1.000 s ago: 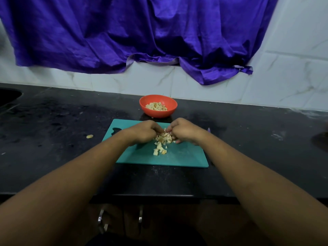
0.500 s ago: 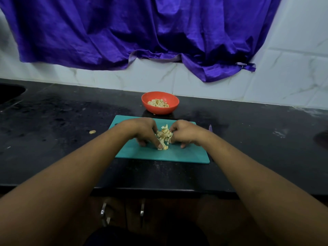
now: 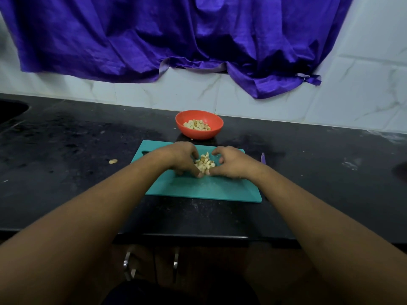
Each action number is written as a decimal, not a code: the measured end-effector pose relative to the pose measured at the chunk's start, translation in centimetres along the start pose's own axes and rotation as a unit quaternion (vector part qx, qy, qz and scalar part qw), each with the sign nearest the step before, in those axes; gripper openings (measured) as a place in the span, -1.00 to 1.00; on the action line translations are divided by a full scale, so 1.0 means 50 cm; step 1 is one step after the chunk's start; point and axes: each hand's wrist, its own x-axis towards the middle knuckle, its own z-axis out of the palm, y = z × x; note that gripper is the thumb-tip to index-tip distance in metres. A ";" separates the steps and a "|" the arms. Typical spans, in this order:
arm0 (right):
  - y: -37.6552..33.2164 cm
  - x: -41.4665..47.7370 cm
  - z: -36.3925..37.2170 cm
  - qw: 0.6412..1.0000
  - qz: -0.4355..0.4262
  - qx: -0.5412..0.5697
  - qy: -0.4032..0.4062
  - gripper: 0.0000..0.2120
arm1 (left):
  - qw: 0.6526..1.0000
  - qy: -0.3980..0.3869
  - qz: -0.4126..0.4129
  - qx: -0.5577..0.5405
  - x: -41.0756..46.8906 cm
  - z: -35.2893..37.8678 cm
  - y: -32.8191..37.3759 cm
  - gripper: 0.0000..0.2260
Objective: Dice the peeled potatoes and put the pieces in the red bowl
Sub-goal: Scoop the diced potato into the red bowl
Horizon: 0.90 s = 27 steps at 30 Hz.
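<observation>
A small heap of diced potato [image 3: 205, 163] lies on the teal cutting board [image 3: 207, 190]. My left hand [image 3: 178, 158] and my right hand [image 3: 231, 162] cup the heap from either side with curled fingers, their lower fingertips almost meeting under it. Behind the board stands the red bowl [image 3: 199, 133], which holds more diced potato [image 3: 196, 125]. Some pieces of the heap are hidden by my fingers.
A purple-handled knife [image 3: 262, 158] lies just right of the board, mostly hidden by my right arm. A stray potato piece [image 3: 113, 161] sits on the black counter [image 3: 66, 150] to the left. A sink edge [image 3: 11, 108] is at far left.
Both hands have drawn the scattered pieces into a tighter heap between them. The view has shifted slightly.
</observation>
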 end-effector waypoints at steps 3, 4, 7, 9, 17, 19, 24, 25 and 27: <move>0.011 0.016 -0.017 0.993 0.030 0.113 -0.002 -0.27 | 0.998 0.051 0.002 -0.020 0.012 -0.003 -0.006 -0.28; 0.017 0.019 -0.027 0.992 0.032 0.120 -0.004 -0.24 | 0.998 0.059 0.000 -0.006 0.013 -0.005 -0.010 -0.24; 0.024 0.029 -0.051 0.996 0.048 0.057 -0.054 -0.05 | 0.999 0.012 -0.035 -0.014 0.012 -0.013 -0.018 -0.19; 0.009 0.037 -0.050 0.994 0.059 0.018 -0.092 0.01 | 0.999 -0.004 -0.039 -0.037 0.015 -0.012 -0.014 -0.26; -0.014 0.029 -0.049 0.990 -0.013 0.082 -0.112 -0.48 | 0.995 -0.019 0.014 -0.102 0.017 -0.012 -0.024 -0.43; 0.003 0.019 -0.066 0.991 0.007 0.086 -0.100 -0.36 | 0.996 -0.028 -0.016 -0.085 0.009 -0.025 -0.040 -0.26; -0.016 0.010 -0.064 0.987 0.073 0.015 -0.142 -0.16 | 0.994 -0.069 -0.075 -0.038 0.014 -0.035 -0.019 -0.17; -0.029 0.014 -0.058 0.987 0.073 0.021 -0.140 -0.20 | 0.994 -0.067 -0.076 -0.039 0.019 -0.032 -0.007 -0.21; -0.055 0.023 -0.042 0.988 0.072 0.038 -0.133 -0.33 | 0.995 -0.062 -0.065 -0.047 0.031 -0.026 0.014 -0.33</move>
